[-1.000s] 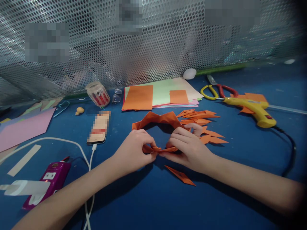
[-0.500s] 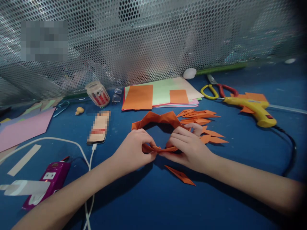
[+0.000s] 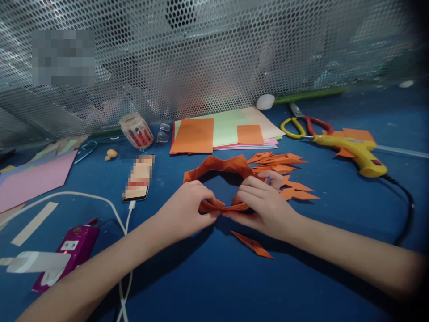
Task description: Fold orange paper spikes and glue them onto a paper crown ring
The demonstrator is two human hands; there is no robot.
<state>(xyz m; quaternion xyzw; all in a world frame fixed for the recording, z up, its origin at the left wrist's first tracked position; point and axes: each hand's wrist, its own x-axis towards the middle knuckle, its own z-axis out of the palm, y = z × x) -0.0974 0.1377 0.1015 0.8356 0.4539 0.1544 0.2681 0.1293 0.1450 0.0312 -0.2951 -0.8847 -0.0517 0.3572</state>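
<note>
An orange folded-paper ring (image 3: 231, 166) sits on the blue table, its far side standing up in zigzag points. My left hand (image 3: 191, 205) pinches the near side of the ring between thumb and fingers. Close beside it, my right hand (image 3: 263, 201) grips the same near edge, fingers curled around the ring's right part. The fingertips of both hands almost meet at a joint in the paper. One loose orange folded piece (image 3: 253, 245) lies in front of the hands. Several more folded pieces (image 3: 278, 162) are grouped past my right hand.
A yellow glue gun (image 3: 355, 152) and scissors (image 3: 306, 126) lie right. Stacked coloured paper (image 3: 228, 115) is behind the ring, below a perforated metal panel (image 3: 214, 58). To the left are a jar (image 3: 136, 132), a phone (image 3: 138, 179), white cable (image 3: 124, 250) and purple power strip (image 3: 78, 243).
Almost nothing differs. The fingertips and the near joint of the ring have shifted very slightly, with both hands keeping their hold.
</note>
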